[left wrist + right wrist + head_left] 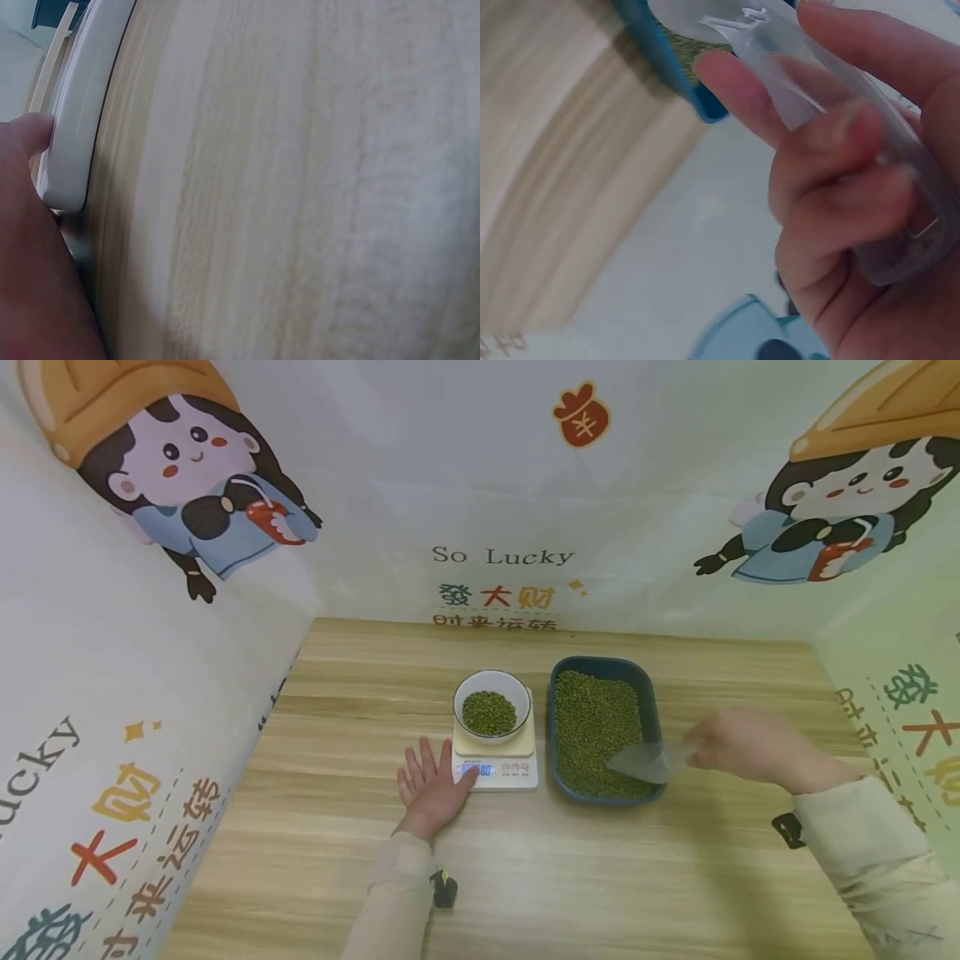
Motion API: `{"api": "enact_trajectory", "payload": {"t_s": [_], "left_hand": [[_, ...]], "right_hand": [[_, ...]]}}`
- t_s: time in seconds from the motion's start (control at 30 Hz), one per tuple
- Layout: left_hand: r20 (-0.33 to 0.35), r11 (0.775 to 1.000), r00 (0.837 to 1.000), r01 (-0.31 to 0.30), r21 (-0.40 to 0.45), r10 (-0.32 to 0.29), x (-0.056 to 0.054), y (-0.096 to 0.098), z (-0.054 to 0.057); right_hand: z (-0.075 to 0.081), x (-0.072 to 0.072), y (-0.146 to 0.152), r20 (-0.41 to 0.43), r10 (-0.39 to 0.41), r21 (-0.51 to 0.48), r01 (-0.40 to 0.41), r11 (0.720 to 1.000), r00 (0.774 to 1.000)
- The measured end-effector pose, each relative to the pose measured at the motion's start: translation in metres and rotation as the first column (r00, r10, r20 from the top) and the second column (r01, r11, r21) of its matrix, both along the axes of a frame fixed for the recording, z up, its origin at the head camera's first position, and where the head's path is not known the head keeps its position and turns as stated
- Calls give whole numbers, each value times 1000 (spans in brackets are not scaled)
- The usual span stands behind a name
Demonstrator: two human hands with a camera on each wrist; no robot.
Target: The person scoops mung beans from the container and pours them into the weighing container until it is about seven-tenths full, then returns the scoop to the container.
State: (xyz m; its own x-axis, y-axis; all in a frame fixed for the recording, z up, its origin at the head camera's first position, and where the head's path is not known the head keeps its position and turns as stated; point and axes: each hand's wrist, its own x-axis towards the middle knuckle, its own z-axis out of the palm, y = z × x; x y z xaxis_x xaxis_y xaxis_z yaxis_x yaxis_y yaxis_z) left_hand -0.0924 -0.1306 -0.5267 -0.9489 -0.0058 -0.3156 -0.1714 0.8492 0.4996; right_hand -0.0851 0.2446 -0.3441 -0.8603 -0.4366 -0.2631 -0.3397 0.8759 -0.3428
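Note:
My right hand (742, 747) grips the handle of a clear plastic scoop (637, 762), fingers curled round it in the right wrist view. The scoop's bowl overlaps the right front of a dark blue tub (650, 706) of mung beans (596, 727). Spread flat at the left of a white kitchen scale (517, 782), my left hand (433, 793) has its thumb on the scale's front edge, over part of the lit display. On the scale's platform sits a white bowl (491, 682) with a dark rim and a small heap of mung beans (489, 714).
The scale and tub stand side by side on a wood-grain table (360, 693). Printed sheets (495, 502) rise behind the table and at both sides. Each sleeve carries a small black device (444, 888) near the wrist.

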Motion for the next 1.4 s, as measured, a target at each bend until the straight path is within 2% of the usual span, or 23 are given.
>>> {"api": "enact_trajectory", "payload": {"t_s": [0.07, 0.17, 0.27, 0.4, 0.53, 0.67, 0.77, 0.9, 1.17, 1.4], "left_hand": [[0, 1000, 1000, 0, 1, 0, 0, 0, 0], [0, 1000, 1000, 1, -2, -1, -1, 0, -1], [-6, 1000, 1000, 3, -12, -3, -1, 0, -2], [-6, 1000, 1000, -2, -15, 2, -1, 1, -3], [-7, 1000, 1000, -1, -14, 1, -1, 1, -5], [-16, 1000, 1000, -1, -16, 1, -2, 1, -6], [-17, 1000, 1000, -4, -14, 4, -2, 0, -6], [-13, 1000, 1000, -9, -5, 9, -1, 0, -5], [-28, 1000, 1000, -10, -3, 10, -1, -2, -2], [-29, 1000, 1000, -4, -14, 3, 0, -1, -2]], "right_hand": [[-5, 0, 2, 120, -30, -17, 32, 999, 992], [-17, 0, 0, 242, -75, -63, 93, 994, 967], [-28, -1, -6, 254, -79, -92, 106, 990, 964], [-43, -3, -14, 231, -92, -143, 128, 981, 969], [-59, -4, -20, 150, -111, -159, 135, 978, 983], [-73, -3, -29, -29, -134, -111, 130, 985, 991], [-82, -2, -41, -107, -198, -86, 189, 978, 974], [-96, 0, -61, -136, -289, -111, 275, 955, 948], [-123, 5, -83, -220, -375, -223, 327, 918, 901], [-139, 4, -87, -277, -437, -208, 390, 897, 856]]}}
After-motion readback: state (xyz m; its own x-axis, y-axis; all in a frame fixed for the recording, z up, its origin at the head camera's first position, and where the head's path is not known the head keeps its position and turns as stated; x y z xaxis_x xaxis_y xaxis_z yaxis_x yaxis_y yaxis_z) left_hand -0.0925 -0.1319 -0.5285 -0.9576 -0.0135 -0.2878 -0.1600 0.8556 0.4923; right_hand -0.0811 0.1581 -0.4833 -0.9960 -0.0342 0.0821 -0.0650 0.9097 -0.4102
